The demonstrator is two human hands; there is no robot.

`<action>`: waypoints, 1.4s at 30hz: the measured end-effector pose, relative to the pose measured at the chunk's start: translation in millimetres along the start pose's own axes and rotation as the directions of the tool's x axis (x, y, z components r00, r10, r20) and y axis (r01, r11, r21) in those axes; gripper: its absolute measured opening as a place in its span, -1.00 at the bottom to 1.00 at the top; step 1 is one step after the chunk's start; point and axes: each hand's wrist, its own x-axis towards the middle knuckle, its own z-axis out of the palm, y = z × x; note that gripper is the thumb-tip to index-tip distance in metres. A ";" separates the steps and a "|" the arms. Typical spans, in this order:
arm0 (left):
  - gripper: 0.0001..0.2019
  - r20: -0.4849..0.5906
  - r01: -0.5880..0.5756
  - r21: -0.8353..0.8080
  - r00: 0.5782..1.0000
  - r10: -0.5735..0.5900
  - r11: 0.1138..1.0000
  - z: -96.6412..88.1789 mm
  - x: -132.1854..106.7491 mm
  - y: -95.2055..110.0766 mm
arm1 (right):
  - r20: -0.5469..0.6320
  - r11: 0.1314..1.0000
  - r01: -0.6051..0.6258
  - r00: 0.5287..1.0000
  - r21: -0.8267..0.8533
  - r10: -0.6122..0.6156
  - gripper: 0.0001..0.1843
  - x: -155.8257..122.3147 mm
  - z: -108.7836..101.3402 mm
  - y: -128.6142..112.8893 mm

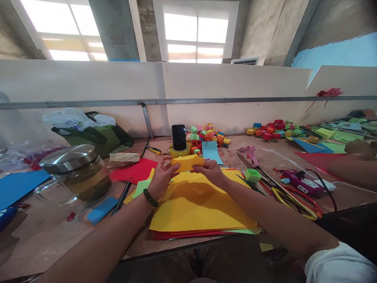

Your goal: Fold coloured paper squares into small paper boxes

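While its long axis runs from left to right across the gap between the two hands, the folded yellow paper (pixel 187 163) lies directly between their fingers, one end to each side, so neither hand is nearer. The left hand (pixel 163 173), with a dark beaded bracelet (pixel 150 197) at the wrist, pinches the left end, its thumb flat on the near face and its other fingers curled around the end. At the opposite end, the right hand (pixel 212 171) has its thumb at the lower corner; the fingers behind it are partly hidden. Both grips are narrow, closed down to the paper's thickness. The piece is held up near the far edge of the stacked yellow sheets (pixel 203 204) on the table (pixel 29 243), its upper edge creased and uneven; how the folds sit behind the near face cannot be told. Just beyond it, a smartphone (pixel 178 137) leans upright, with a light blue paper strip (pixel 211 152) to the right of it and a pile of small paper cubes (pixel 206 135) behind the strip.
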 end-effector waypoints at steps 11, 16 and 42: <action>-0.66 0.023 0.089 -0.086 0.996 -0.087 0.992 -2.5 2.2 -7.3 | 0.053 0.979 -0.073 0.997 0.189 0.064 -0.55 -2.7 -1.0 -1.1; -0.67 0.036 0.094 -0.078 0.995 -0.091 0.993 -1.5 0.8 -7.2 | 0.028 0.937 -0.181 0.983 0.299 0.180 -0.54 -3.9 2.5 -8.4; -0.41 0.004 -0.007 0.179 1.000 0.007 0.984 -0.3 1.3 -10.5 | -0.083 0.972 -0.158 0.981 0.174 0.174 -0.46 -4.9 9.1 -3.8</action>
